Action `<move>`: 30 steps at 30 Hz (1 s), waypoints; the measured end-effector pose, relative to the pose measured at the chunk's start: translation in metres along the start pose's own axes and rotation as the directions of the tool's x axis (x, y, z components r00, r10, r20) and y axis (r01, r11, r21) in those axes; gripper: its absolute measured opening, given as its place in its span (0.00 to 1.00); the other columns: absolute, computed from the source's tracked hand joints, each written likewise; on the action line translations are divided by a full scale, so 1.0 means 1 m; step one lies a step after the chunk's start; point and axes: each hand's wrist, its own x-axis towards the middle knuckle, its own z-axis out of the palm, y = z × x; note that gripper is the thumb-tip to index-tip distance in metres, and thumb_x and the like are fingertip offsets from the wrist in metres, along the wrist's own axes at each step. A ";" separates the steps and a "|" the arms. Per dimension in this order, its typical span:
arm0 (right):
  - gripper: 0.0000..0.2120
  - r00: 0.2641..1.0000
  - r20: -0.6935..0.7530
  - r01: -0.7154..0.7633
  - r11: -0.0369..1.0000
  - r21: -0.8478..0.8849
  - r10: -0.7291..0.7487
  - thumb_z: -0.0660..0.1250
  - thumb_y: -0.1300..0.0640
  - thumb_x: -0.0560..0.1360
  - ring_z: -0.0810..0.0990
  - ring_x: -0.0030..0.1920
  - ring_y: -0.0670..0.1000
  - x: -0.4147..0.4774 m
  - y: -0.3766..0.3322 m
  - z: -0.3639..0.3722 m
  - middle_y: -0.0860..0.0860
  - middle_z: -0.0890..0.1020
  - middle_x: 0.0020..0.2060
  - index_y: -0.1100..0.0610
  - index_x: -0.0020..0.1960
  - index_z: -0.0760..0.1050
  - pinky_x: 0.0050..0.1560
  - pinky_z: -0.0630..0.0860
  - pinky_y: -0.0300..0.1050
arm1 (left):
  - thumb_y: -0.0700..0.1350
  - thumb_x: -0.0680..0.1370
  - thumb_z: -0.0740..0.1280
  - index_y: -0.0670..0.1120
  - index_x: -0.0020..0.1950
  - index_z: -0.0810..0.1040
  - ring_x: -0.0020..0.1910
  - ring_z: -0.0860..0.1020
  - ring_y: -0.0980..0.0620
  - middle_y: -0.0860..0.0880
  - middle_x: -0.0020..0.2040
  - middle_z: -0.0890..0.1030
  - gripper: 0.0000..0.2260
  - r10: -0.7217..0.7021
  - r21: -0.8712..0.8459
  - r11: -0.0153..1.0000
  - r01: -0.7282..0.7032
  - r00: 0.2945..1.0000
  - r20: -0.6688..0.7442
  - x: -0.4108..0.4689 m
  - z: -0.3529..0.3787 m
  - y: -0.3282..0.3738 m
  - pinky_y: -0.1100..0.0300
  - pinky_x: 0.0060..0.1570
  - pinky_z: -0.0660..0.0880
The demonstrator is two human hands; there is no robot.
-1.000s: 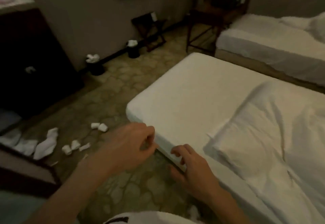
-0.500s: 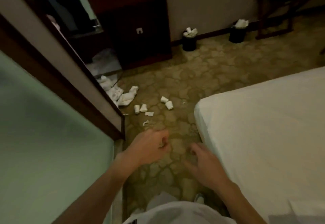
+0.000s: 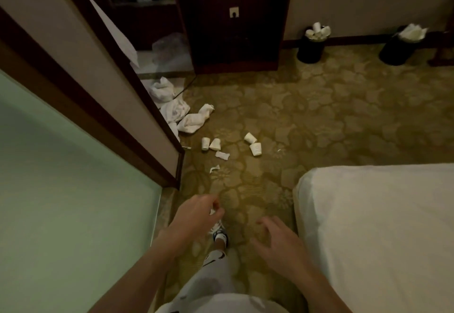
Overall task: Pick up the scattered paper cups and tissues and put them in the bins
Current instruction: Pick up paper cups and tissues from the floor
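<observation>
Several white paper cups lie on the patterned carpet ahead: a pair (image 3: 210, 144) by the partition's corner, another pair (image 3: 253, 144) to their right. Two small tissue scraps (image 3: 222, 155) (image 3: 214, 169) lie just nearer to me. Larger crumpled tissues (image 3: 194, 121) are heaped beside the partition. Against the far wall stand two black bins: the left bin (image 3: 310, 51) has cups in it, the right bin (image 3: 396, 52) has tissues. My left hand (image 3: 196, 216) hangs low with loosely curled fingers and nothing visible in it. My right hand (image 3: 277, 244) is spread and empty. Both hands are well short of the litter.
A white bed (image 3: 380, 226) fills the right foreground. A green glass partition (image 3: 61, 189) with a dark wooden frame runs along the left. A dark cabinet (image 3: 233, 17) stands at the back. My leg and shoe (image 3: 219, 235) show below the hands.
The view has swung from the bed to the floor and the litter. Both hands have left the bed's edge and now hang over the carpet. The cups look nearer.
</observation>
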 end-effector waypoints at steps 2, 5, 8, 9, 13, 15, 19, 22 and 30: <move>0.20 0.999 0.020 -0.025 1.000 0.009 0.025 0.62 0.41 0.77 0.72 0.58 0.43 0.048 -0.011 -0.004 0.40 0.71 0.61 0.42 0.68 0.67 0.56 0.70 0.37 | 0.53 0.80 0.63 0.53 0.50 0.75 0.34 0.71 0.62 0.61 0.39 0.72 0.06 -0.020 -0.045 0.999 0.021 1.000 0.017 0.043 -0.010 -0.022 0.65 0.37 0.73; 0.20 0.995 0.076 -0.071 0.997 0.003 0.071 0.62 0.40 0.77 0.73 0.58 0.44 0.120 -0.033 -0.007 0.42 0.72 0.61 0.43 0.67 0.68 0.55 0.71 0.39 | 0.56 0.80 0.62 0.53 0.49 0.75 0.33 0.72 0.61 0.61 0.36 0.72 0.08 -0.071 -0.094 0.993 0.076 0.996 0.055 0.106 -0.025 -0.058 0.68 0.32 0.66; 0.20 0.987 0.141 -0.071 0.996 -0.047 0.077 0.62 0.41 0.78 0.74 0.59 0.46 0.188 -0.055 -0.009 0.44 0.73 0.61 0.46 0.67 0.69 0.57 0.72 0.41 | 0.58 0.79 0.63 0.55 0.45 0.74 0.30 0.71 0.63 0.58 0.33 0.74 0.09 -0.116 -0.188 0.973 0.136 0.987 0.111 0.163 -0.039 -0.087 0.69 0.28 0.61; 0.19 0.984 0.156 -0.078 0.996 -0.045 0.084 0.63 0.41 0.78 0.74 0.57 0.46 0.215 -0.063 -0.007 0.44 0.73 0.60 0.46 0.66 0.70 0.55 0.72 0.41 | 0.58 0.79 0.63 0.55 0.44 0.73 0.29 0.71 0.62 0.57 0.33 0.75 0.09 -0.131 -0.240 0.957 0.164 0.980 0.149 0.186 -0.044 -0.099 0.67 0.28 0.63; 0.15 0.979 0.164 -0.120 0.992 -0.025 0.122 0.64 0.42 0.77 0.74 0.53 0.45 0.294 -0.083 -0.013 0.45 0.76 0.56 0.46 0.61 0.74 0.49 0.71 0.40 | 0.51 0.81 0.62 0.52 0.46 0.75 0.37 0.78 0.54 0.52 0.40 0.80 0.07 -0.169 -0.302 0.920 0.250 0.948 0.270 0.265 -0.058 -0.133 0.55 0.37 0.75; 0.15 0.973 0.179 -0.148 0.989 -0.005 0.147 0.64 0.43 0.77 0.75 0.54 0.47 0.333 -0.085 -0.019 0.46 0.77 0.55 0.48 0.60 0.75 0.51 0.73 0.43 | 0.50 0.81 0.61 0.52 0.47 0.75 0.40 0.78 0.53 0.51 0.43 0.80 0.06 -0.200 -0.299 0.909 0.291 0.933 0.298 0.304 -0.058 -0.150 0.57 0.38 0.74; 0.13 0.964 0.193 -0.189 0.981 0.031 0.180 0.66 0.46 0.76 0.78 0.51 0.48 0.429 -0.071 -0.012 0.48 0.80 0.53 0.50 0.57 0.78 0.50 0.77 0.47 | 0.51 0.82 0.59 0.52 0.46 0.75 0.42 0.79 0.50 0.50 0.45 0.81 0.09 -0.266 -0.296 0.875 0.384 0.891 0.368 0.387 -0.036 -0.190 0.58 0.39 0.72; 0.12 0.951 0.256 -0.192 0.980 0.046 0.175 0.65 0.48 0.76 0.79 0.48 0.49 0.509 -0.049 0.012 0.50 0.80 0.53 0.50 0.57 0.78 0.47 0.77 0.46 | 0.50 0.83 0.57 0.48 0.49 0.78 0.41 0.79 0.51 0.48 0.46 0.82 0.12 -0.319 -0.284 0.843 0.456 0.850 0.419 0.444 -0.002 -0.223 0.57 0.39 0.74; 0.06 0.881 0.376 -0.347 0.933 0.100 0.288 0.66 0.50 0.78 0.78 0.38 0.43 0.700 0.033 0.098 0.39 0.76 0.36 0.51 0.45 0.76 0.33 0.68 0.29 | 0.45 0.81 0.64 0.45 0.62 0.76 0.48 0.78 0.48 0.44 0.53 0.80 0.11 -0.467 -0.263 0.719 0.643 0.728 0.502 0.561 0.144 -0.313 0.62 0.45 0.68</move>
